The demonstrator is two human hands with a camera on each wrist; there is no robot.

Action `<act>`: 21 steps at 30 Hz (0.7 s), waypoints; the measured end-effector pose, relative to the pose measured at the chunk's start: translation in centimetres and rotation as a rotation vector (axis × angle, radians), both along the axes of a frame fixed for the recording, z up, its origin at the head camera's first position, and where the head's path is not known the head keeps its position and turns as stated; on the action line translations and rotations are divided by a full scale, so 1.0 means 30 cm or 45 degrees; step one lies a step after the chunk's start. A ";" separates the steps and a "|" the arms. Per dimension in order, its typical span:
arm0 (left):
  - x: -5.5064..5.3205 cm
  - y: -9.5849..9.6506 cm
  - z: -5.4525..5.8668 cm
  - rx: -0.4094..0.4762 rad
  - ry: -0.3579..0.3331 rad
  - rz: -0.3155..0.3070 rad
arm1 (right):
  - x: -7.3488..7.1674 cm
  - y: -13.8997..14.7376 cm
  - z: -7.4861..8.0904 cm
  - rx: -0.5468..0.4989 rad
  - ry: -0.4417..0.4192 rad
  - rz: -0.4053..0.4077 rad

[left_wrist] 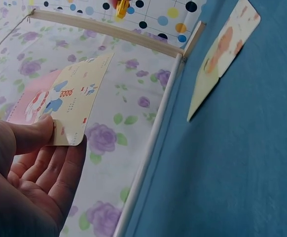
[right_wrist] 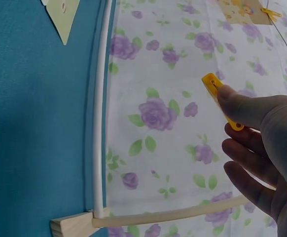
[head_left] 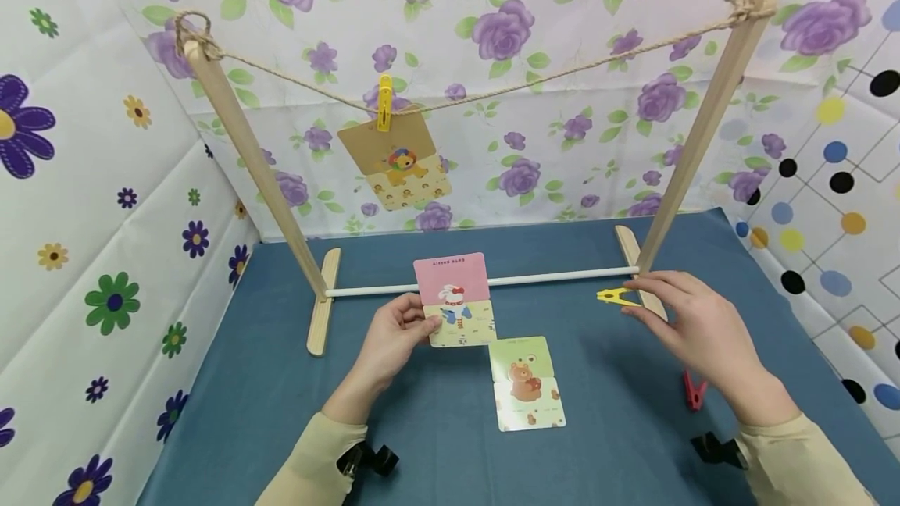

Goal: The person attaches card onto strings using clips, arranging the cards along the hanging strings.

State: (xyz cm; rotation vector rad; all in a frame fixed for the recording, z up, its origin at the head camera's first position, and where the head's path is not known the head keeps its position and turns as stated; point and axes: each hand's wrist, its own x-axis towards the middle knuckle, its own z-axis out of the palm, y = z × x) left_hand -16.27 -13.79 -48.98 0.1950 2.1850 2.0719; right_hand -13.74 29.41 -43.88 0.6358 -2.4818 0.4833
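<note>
My left hand [head_left: 397, 338] pinches a pink and yellow card [head_left: 457, 301] with a white rabbit-like figure by its lower left corner, thumb in front. Between thumb and fingertips my right hand [head_left: 696, 326] holds a yellow clothespin [head_left: 619, 297], seen closer in the right wrist view as a yellow clothespin [right_wrist: 222, 101]. On the cloth, just below the held card, lies a green and white card [head_left: 527, 383] with a bear. A brown and yellow lion card [head_left: 397, 161] hangs tilted from the twine [head_left: 562, 76] by another yellow clothespin [head_left: 384, 102].
Two wooden posts [head_left: 253, 162] with flat feet hold up the twine, and a white rod [head_left: 562, 276] joins them low down. A red clothespin [head_left: 694, 391] lies beneath my right hand on the blue cloth [head_left: 267, 412]. Behind stands a flowered backdrop [head_left: 598, 170].
</note>
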 end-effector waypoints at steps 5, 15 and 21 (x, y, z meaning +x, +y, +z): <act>-0.001 0.025 0.011 0.031 0.011 -0.032 | -0.014 -0.006 0.023 -0.022 0.041 0.051; -0.008 0.074 0.040 0.053 0.055 -0.074 | -0.038 -0.017 0.094 -0.061 0.170 0.108; -0.015 0.089 0.057 0.040 0.055 -0.074 | -0.050 -0.024 0.123 -0.091 0.250 0.157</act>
